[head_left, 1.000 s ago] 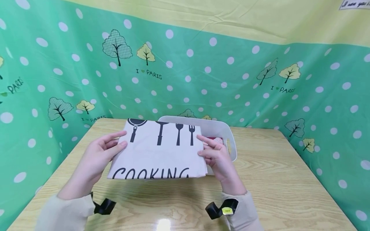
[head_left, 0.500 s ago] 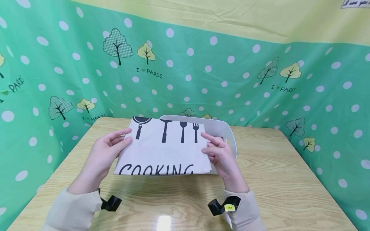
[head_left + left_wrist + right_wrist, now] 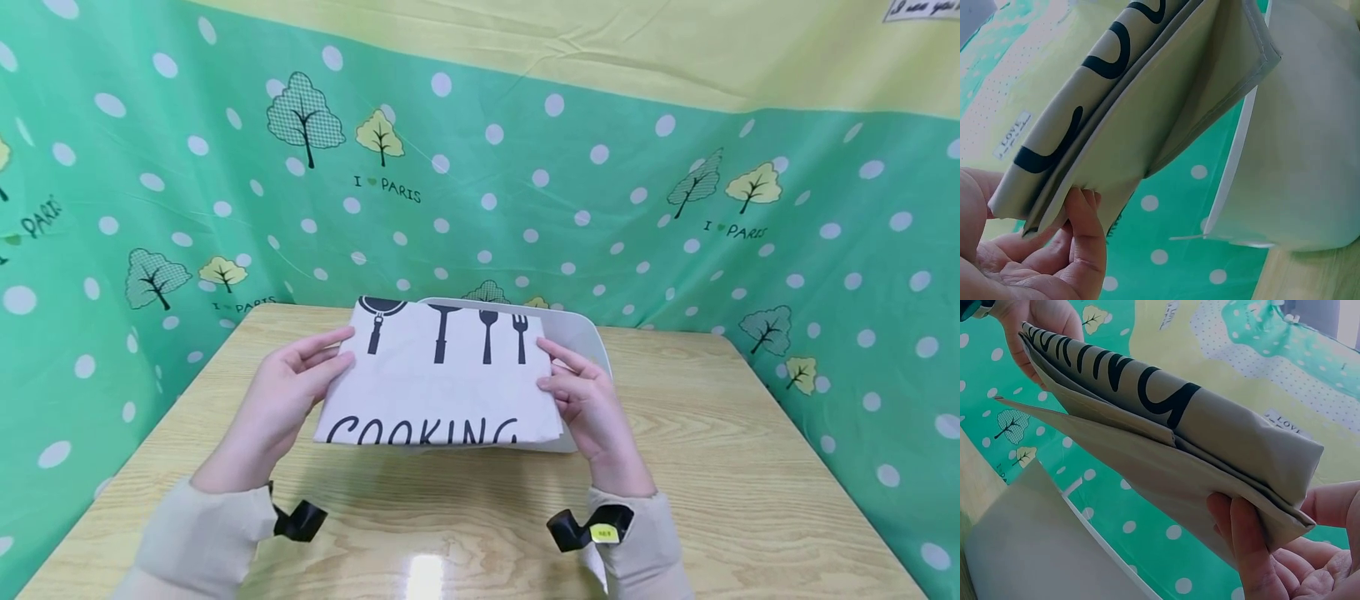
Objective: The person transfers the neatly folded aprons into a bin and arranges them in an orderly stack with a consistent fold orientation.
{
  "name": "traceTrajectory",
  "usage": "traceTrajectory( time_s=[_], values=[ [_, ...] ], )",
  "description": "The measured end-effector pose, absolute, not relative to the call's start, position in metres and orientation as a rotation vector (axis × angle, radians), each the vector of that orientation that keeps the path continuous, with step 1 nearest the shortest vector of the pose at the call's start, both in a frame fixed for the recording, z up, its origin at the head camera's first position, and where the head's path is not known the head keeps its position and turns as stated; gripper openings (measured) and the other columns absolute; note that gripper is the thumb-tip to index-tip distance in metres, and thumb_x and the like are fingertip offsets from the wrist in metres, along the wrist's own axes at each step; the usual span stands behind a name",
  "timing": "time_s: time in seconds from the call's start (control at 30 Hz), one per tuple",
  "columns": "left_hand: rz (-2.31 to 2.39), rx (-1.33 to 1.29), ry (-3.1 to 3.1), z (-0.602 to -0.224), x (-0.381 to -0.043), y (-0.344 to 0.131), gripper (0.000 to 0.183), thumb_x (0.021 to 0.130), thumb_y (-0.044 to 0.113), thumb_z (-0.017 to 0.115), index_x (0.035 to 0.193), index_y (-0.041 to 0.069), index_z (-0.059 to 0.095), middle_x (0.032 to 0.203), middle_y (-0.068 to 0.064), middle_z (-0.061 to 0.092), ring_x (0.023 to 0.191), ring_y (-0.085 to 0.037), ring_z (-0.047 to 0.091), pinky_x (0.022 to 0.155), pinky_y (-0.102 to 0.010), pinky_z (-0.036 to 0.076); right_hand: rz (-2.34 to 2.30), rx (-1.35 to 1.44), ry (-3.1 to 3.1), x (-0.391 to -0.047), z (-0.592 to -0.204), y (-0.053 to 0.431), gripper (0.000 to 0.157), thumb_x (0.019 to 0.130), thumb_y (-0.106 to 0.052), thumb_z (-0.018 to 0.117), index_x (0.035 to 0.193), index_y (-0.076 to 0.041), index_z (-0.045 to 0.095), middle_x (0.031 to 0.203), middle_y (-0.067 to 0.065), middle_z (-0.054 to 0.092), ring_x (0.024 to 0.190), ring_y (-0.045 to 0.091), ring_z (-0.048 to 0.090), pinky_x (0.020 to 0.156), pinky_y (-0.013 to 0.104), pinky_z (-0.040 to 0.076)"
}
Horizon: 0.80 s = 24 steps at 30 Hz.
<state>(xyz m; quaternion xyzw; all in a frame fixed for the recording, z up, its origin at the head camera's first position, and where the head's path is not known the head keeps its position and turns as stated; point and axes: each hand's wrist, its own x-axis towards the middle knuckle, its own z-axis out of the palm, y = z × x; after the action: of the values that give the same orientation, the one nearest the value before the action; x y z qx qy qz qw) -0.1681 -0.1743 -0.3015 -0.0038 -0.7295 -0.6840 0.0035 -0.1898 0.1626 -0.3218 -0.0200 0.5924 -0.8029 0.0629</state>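
Observation:
A folded white cloth (image 3: 442, 387), printed in black with kitchen utensils and the word COOKING, hangs between both hands in front of a white plastic bin (image 3: 588, 337). My left hand (image 3: 288, 387) pinches its left edge between thumb and fingers. On the opposite edge, my right hand (image 3: 592, 408) grips in the same way. The wrist views show the folded layers of the cloth (image 3: 1141, 106) from below, with a stitched hem and one loose layer drooping. Most of the bin is hidden behind the cloth in the head view, its inside included.
The bin's wall (image 3: 1041, 544) rises below the cloth in the right wrist view. Both stand over a wood-grain table (image 3: 712, 467). A green and yellow printed curtain (image 3: 615, 208) encloses the back and sides.
Both hands have carried the cloth to the right and a little upward and away, so it covers more of the bin. A red item seen inside the bin earlier is now hidden.

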Motion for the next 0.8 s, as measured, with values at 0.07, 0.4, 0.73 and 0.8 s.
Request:
traceTrajectory(
  time_s=[0.07,0.4,0.73,0.8],
  values=[
    [-2.146,-0.018,-2.286,-0.301,-0.169,-0.173,0.056,0.097,0.02,0.064,0.146,0.001,0.045,0.1,0.018,0.068,0.09,0.0,0.067,0.076,-0.018,0.057,-2.428,-0.059,1.793,-0.19,-0.321,0.164,0.065,0.085,0.012,0.053,0.148,0.0,0.042,0.102,-0.004,0.075,0.078,0.008,0.073,0.066,0.022,0.059],
    [-2.085,-0.033,-2.335,-0.301,-0.176,-0.166,0.053,0.098,0.017,0.063,0.146,0.003,0.046,0.101,0.018,0.067,0.091,0.001,0.067,0.078,-0.017,0.056,-2.447,-0.001,1.822,-0.19,-0.319,0.169,0.062,0.086,0.012,0.055,0.146,-0.002,0.046,0.1,-0.004,0.076,0.073,0.007,0.071,0.064,0.02,0.057],
    [-2.073,-0.022,-2.332,-0.301,-0.182,-0.156,0.05,0.098,0.016,0.062,0.145,0.004,0.048,0.105,0.014,0.067,0.091,0.001,0.066,0.079,-0.017,0.056,-2.475,0.046,1.829,-0.191,-0.317,0.177,0.058,0.086,0.01,0.056,0.142,-0.006,0.053,0.102,-0.006,0.074,0.072,0.006,0.07,0.064,0.02,0.057],
    [-2.058,-0.007,-2.341,-0.301,-0.183,-0.154,0.049,0.098,0.016,0.062,0.144,0.005,0.049,0.108,0.011,0.067,0.091,0.001,0.066,0.079,-0.017,0.056,-2.475,0.059,1.83,-0.191,-0.317,0.178,0.057,0.087,0.01,0.056,0.141,-0.008,0.054,0.103,-0.006,0.074,0.071,0.006,0.069,0.064,0.021,0.057]
  ],
)
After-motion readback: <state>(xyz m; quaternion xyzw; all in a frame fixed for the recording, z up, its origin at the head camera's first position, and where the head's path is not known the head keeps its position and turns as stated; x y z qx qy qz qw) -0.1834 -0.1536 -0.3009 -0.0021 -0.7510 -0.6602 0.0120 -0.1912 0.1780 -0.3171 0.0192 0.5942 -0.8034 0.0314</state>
